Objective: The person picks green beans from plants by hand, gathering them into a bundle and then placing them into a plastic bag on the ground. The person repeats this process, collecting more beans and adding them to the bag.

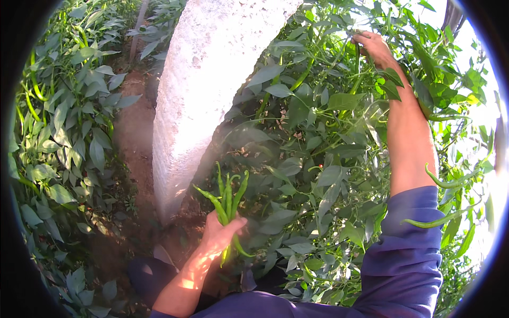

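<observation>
My left hand (224, 234) is closed around a bunch of long green chili peppers (228, 198), low and left of the middle; their tips stick out above and below the fist. My right arm reaches up among the pepper plants (334, 151) on the right. At the top, my right hand (372, 47) has its fingertips at the stem end of a long green pepper (357, 57) that hangs down among leaves. Leaves partly cover that wrist, and the fingertips' hold is hard to make out. More green peppers (425, 223) hang in front of my right sleeve.
A thick, pale, rough-surfaced post (199, 99) slants through the upper middle. Bare brown soil (135, 115) runs left of it. Another row of pepper plants (67, 119) with hanging peppers fills the left side. A thin stake (139, 30) stands at the top left.
</observation>
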A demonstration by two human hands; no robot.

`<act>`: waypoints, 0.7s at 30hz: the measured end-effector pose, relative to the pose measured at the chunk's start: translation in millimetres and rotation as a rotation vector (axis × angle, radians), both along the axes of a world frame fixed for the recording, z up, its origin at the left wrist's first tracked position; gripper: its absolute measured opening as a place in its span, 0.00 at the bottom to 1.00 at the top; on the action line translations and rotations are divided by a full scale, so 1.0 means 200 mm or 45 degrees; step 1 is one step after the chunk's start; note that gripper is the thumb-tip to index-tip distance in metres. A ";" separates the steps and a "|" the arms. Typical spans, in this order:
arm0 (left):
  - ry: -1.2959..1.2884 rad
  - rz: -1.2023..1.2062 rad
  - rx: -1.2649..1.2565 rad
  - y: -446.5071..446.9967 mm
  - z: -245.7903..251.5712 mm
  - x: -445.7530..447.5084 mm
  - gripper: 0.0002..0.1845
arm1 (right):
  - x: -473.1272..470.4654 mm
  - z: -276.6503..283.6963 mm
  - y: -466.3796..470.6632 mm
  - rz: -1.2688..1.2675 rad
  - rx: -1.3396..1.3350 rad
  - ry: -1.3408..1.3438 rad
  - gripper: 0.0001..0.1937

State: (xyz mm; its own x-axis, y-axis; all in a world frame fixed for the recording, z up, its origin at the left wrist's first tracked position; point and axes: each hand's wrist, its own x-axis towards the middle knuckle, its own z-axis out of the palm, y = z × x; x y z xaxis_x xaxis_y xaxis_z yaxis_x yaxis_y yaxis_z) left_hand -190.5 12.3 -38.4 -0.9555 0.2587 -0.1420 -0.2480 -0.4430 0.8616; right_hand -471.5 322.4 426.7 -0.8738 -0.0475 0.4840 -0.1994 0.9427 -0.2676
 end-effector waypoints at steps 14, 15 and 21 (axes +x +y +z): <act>-0.005 0.063 -0.120 0.00 0.03 -0.01 0.11 | 0.05 0.04 0.03 -0.140 -0.183 -0.262 0.13; -0.005 0.063 -0.130 0.00 0.03 -0.01 0.11 | 0.06 0.04 0.02 -0.059 -0.220 -0.273 0.13; 0.003 0.068 -0.120 0.01 0.02 -0.01 0.12 | 0.12 -0.01 -0.05 -0.050 -0.544 -0.057 0.13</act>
State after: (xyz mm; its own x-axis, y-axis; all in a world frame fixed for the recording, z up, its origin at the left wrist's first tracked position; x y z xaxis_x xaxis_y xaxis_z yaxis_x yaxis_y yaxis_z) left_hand -191.7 13.4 -34.1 -0.9679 0.1926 -0.1611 -0.2241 -0.3725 0.9006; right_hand -446.7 312.1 423.7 -0.8914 0.1828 0.4147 -0.1451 0.7518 -0.6432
